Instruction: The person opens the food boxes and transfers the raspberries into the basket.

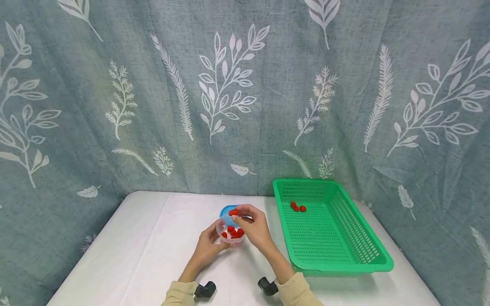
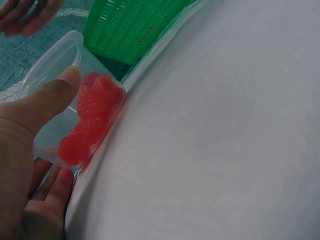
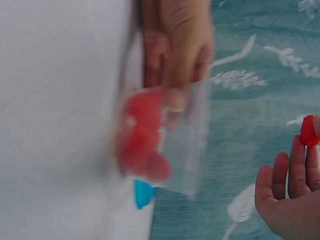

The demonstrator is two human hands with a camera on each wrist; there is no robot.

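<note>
My left hand (image 1: 208, 246) grips a see-through plastic tub (image 1: 219, 229) on the white table, thumb on the near side and fingers round the other. Inside lie several red raspberries (image 2: 97, 102), bumpy and heaped on the bottom. Over the tub's rim, my right hand (image 1: 255, 225) pinches one more raspberry (image 1: 233, 212) between thumb and forefinger. In the right wrist view that raspberry (image 3: 309, 131) shows at the right edge, the other fingers (image 3: 296, 172) held fairly straight. Just behind the tub is a blue lid (image 1: 226, 209), partly hidden by it.
A green slotted basket (image 1: 287, 242) stands on the table (image 1: 160, 250) to the right, with a few red berries (image 1: 296, 208) in its far left corner. A grey-green curtain (image 1: 168, 106) with white leaf prints hangs behind the table and along its sides.
</note>
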